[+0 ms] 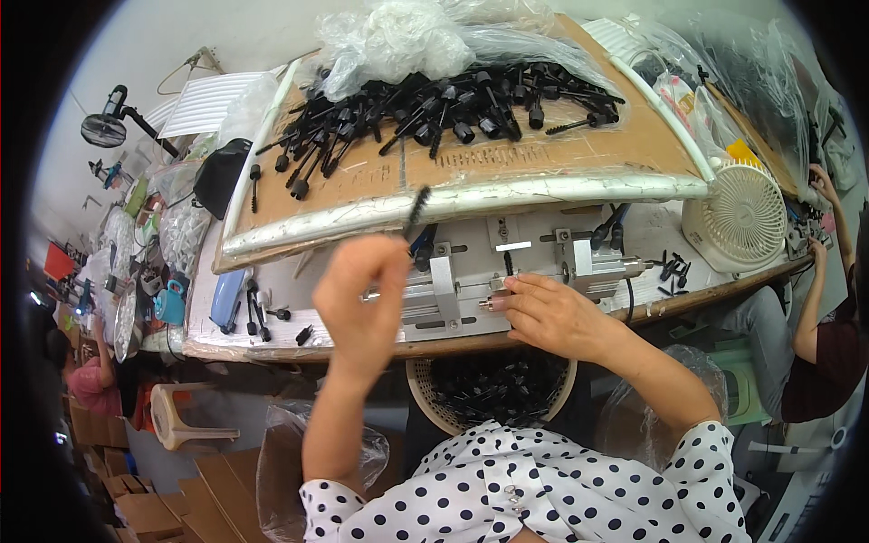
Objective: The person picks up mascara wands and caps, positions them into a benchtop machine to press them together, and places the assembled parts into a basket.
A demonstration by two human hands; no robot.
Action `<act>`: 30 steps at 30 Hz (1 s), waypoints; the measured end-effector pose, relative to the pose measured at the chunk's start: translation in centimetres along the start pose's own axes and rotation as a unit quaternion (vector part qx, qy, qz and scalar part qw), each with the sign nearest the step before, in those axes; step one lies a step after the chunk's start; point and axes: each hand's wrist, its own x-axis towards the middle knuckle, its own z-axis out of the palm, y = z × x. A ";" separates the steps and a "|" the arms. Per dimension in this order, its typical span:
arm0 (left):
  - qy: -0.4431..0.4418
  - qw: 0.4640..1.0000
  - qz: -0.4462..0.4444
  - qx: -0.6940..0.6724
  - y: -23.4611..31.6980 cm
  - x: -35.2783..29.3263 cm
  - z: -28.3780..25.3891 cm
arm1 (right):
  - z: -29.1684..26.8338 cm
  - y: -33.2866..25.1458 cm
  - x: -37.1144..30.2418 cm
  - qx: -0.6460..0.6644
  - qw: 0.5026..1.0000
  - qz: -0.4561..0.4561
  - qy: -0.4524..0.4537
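Observation:
My left hand (362, 294), smeared by motion, is raised in front of the bench edge. A black mascara wand (418, 206) sticks up from its closed fingers, bristles uppermost. My right hand (557, 315) is at the middle of a metal clamping fixture (444, 285), fingers bent together. Just beyond its fingertips the black bristles of another mascara wand (508, 262) point away from me; the hand covers its lower part. Beside those fingers shows a small pinkish metal cylinder (493, 304).
A cardboard-covered raised board (362, 190) bears a heap of black wands (453, 109) under clear plastic. On the bench are a white fan (738, 213), loose black parts (672, 271) and a blue-and-white tool (228, 299). A basket (421, 398) of black pieces stands below; a co-worker (819, 344) sits right.

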 end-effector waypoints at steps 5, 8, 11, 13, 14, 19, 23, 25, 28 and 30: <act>-0.021 0.999 -0.039 0.016 2.4 -5.8 2.6 | -6.1 -0.2 1.5 0.259 0.965 0.019 -0.045; -0.097 0.992 -0.083 -0.006 3.0 -8.0 5.1 | -9.3 4.3 2.5 0.261 0.941 0.216 -0.004; -0.145 0.989 -0.035 0.015 2.2 -8.8 7.6 | -9.3 12.1 4.7 -0.058 0.966 0.232 0.098; -0.163 0.985 -0.015 0.060 1.7 -9.1 8.7 | -8.7 14.7 4.4 -0.115 0.963 0.242 0.020; -0.163 0.984 -0.009 0.076 1.6 -9.1 9.2 | -8.4 15.4 4.4 -0.145 0.948 0.282 -0.043; -0.185 0.974 -0.003 0.134 1.5 -9.5 10.5 | -8.7 12.9 3.5 0.034 0.946 0.295 0.133; -0.195 0.971 -0.008 0.139 1.3 -9.1 10.6 | -9.6 7.4 2.1 0.355 0.846 0.319 0.237; -0.210 0.969 0.005 0.134 1.5 -8.7 10.3 | -9.8 5.1 1.1 0.389 0.844 0.329 0.169; -0.246 0.962 0.057 0.108 2.1 -7.7 8.9 | -9.2 2.4 0.0 0.365 0.890 0.244 0.123; -0.313 0.942 0.084 0.083 3.5 -7.2 7.2 | -8.6 0.9 -0.8 0.329 0.915 0.220 0.079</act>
